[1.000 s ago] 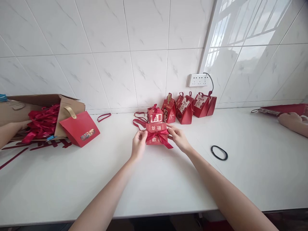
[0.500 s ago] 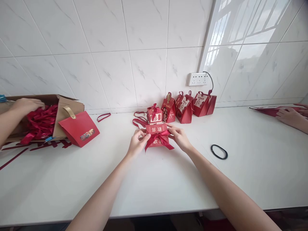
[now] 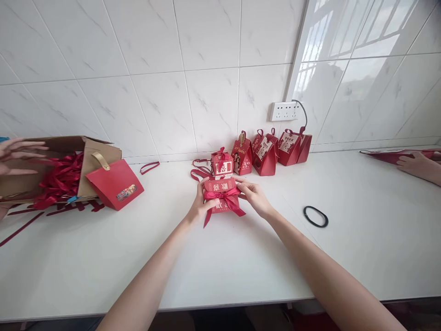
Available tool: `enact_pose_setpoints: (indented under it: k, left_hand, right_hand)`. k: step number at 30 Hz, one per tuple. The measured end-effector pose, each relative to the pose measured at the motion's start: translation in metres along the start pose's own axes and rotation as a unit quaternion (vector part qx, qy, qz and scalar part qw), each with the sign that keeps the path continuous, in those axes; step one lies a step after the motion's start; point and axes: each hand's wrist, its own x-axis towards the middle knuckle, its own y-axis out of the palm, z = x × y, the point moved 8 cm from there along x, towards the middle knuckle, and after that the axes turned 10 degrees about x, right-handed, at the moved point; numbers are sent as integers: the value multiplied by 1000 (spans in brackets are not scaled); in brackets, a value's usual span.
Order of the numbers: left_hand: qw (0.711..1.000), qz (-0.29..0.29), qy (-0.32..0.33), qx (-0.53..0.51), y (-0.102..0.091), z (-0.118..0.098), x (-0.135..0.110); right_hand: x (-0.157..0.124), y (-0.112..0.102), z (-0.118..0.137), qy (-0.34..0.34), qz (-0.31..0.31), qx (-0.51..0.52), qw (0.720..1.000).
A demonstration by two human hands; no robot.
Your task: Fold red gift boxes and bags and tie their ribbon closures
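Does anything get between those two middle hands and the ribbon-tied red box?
Nothing visible does: the left hand and the right hand are on the ribbon-tied red box, one at each side. Another red box with a bow stands just beyond it, not between it and the hands.

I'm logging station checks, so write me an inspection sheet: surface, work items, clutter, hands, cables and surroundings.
Surface: smooth white tabletop.
Work items: red printed paper box tied with shiny red ribbon bow; row of red paper gift boxes behind.
Clutter: black oval band at right; brown cardboard carton holding red ribbons at left, with a red paper box with gold handle beside it.
Hands: left hand and right hand hold the printed box from either side; another person's hand at left edge, a further hand at right edge.
Cables: dark cable at white power strip, lower end unclear near the gift boxes.
Surroundings: glossy white marbled wall tiles.
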Motion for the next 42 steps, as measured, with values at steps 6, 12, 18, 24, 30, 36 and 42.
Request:
enact_pose_setpoints:
  k: [6, 12, 18, 24, 30, 36, 42]
  left_hand:
    - [1000, -3, 5, 19, 0, 1, 1]
    - [999, 33, 9, 32, 7, -5, 0]
    - [998, 25, 12, 56, 6, -3, 0]
    - [996, -32, -5, 79, -1, 6, 2]
    - [990, -91, -6, 108, -11, 2, 2]
    - [988, -117, -19, 100, -15, -3, 1]
    - [990, -119, -15, 76, -14, -6, -1]
  right_hand:
    - [-1, 1, 1, 9, -17, 2, 1000]
    - [-1, 3, 3, 6, -21, -7, 1000]
    - [1, -3, -1, 5, -45, -47, 998]
    - [-23, -5, 51, -93, -139, -246, 955]
    - [-41, 46, -18, 230, 167, -251, 926]
    - [-31, 53, -38, 200, 82, -180, 960]
    - [-30, 58, -37, 168, 92, -167, 967]
